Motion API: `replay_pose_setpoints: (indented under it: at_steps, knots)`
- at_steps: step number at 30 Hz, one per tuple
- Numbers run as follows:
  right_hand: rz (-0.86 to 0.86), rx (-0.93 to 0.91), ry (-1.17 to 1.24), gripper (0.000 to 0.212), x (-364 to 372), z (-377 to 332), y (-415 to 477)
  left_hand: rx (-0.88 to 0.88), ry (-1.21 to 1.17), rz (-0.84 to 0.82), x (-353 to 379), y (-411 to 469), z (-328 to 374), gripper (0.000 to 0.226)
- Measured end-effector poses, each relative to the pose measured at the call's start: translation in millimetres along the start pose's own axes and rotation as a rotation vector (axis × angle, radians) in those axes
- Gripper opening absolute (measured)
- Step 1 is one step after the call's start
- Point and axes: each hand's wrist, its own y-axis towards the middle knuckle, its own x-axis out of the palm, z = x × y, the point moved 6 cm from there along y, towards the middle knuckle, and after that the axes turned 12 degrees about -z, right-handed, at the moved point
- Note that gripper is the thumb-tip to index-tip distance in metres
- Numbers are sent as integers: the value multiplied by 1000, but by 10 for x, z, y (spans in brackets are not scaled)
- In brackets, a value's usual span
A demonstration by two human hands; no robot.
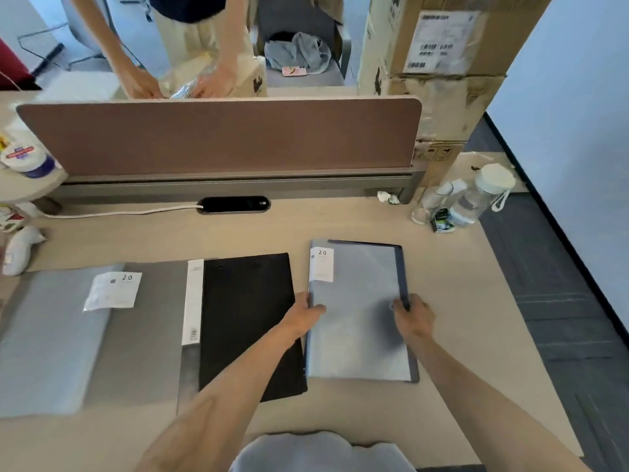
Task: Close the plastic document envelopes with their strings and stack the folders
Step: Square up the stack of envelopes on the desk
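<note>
A grey-blue folder with a "20" label lies flat on the desk at the right. My left hand grips its left edge. My right hand pinches its dark right edge. A black folder lies just left of it, touching my left hand. Further left sits a grey folder with a white spine strip. A pale blue folder with a "20" label overlaps the grey one at the far left.
A brown divider panel runs along the desk's back edge, with a black cable port in front. Clear bottles stand at the back right, cardboard boxes behind. Another person works beyond the divider.
</note>
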Motion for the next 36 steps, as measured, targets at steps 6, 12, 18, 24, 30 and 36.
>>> replay_pose_setpoints:
  at_steps: [6,12,18,24,30,36]
  knots:
    - [-41,-87,107,29,-92,51,28,23,-266,183,112,78,86,30]
    - [-112,-70,239,28,-241,-9,40,38,-407,104,136,49,125,49]
    - [-218,-95,257,34,108,-292,3,93,-422,158,-214,-319,-5,36]
    - [-325,-140,331,24,903,-897,-293,123,-441,316,-927,-811,-505,41]
    - [-372,-106,356,36,1605,-1275,-630,138,-409,399,-1592,-1056,-849,65]
    - [-315,-101,94,38,1885,-1414,-721,-56,-95,471,-1991,-1057,-1149,71]
